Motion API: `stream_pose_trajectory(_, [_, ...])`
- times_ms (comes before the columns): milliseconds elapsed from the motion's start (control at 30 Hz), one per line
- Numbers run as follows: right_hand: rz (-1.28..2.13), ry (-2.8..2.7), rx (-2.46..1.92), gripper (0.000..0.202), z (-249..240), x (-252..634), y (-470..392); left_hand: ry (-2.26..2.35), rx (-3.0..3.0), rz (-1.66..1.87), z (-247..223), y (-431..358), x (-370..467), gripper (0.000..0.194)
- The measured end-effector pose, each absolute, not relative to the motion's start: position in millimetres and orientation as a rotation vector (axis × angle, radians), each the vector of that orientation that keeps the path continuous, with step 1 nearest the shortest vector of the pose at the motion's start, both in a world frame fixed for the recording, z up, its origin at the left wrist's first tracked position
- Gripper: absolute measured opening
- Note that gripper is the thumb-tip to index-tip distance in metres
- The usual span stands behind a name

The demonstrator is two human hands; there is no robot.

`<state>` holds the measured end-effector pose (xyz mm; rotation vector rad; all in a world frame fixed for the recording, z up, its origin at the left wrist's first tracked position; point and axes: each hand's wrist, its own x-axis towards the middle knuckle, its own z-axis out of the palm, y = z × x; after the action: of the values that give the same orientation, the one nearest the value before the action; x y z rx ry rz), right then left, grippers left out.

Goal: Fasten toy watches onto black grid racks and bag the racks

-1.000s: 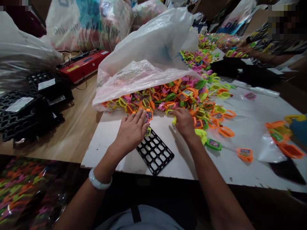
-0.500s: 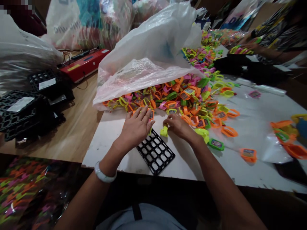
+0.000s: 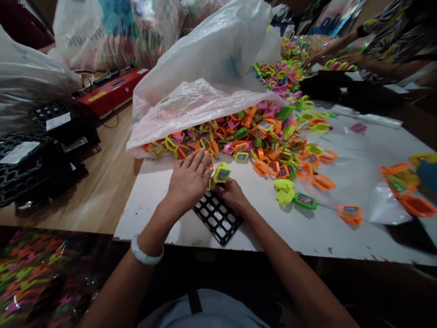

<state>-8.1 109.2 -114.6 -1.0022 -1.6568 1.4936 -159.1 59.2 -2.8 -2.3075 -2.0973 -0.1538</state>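
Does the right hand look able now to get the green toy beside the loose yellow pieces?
Probably yes: the green toy looks free from the near side, though yellow pieces lie left of it and the right hand holds a yellow toy.

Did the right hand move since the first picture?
Yes. The right hand moved left, away from the green toy lying on the white tabletop, and is now partly over the black tray.

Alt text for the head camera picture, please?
A person's right hand holds a yellow watch-like toy above a black grid tray, the left hand over its far end. Beyond, colourful toys spill from a translucent bag.
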Motion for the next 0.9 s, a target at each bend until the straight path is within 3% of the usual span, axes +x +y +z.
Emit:
stream_pose_trajectory(300, [1.29, -1.727, -1.096, 0.019, -123, -12, 109, -2.072, -2.329, -0.192, -6, 57, -161, 0.057])
stream_pose_trajectory(533, [0.854, -2.064, -1.079, 0.014, -126, -18, 104, -2.201, -2.332, -0.126, 5, 67, -151, 0.06])
stream_pose_trajectory(667, [0.916, -2.056, -1.051, 0.017, -125, -20, 102, -2.2, -2.341, -0.082, 8, 76, -143, 0.062])
stream_pose_trajectory(800, [1.191, -2.106, -0.918, 0.015, -116, -6, 115, -2.127, -2.343, -0.128, 1, 74, -146, 0.056])
stream_pose_trajectory(900, [0.859, -2.074, -1.063, 0.018, -105, 25, 142, -2.096, -2.324, -0.169, -3, 67, -151, 0.056])
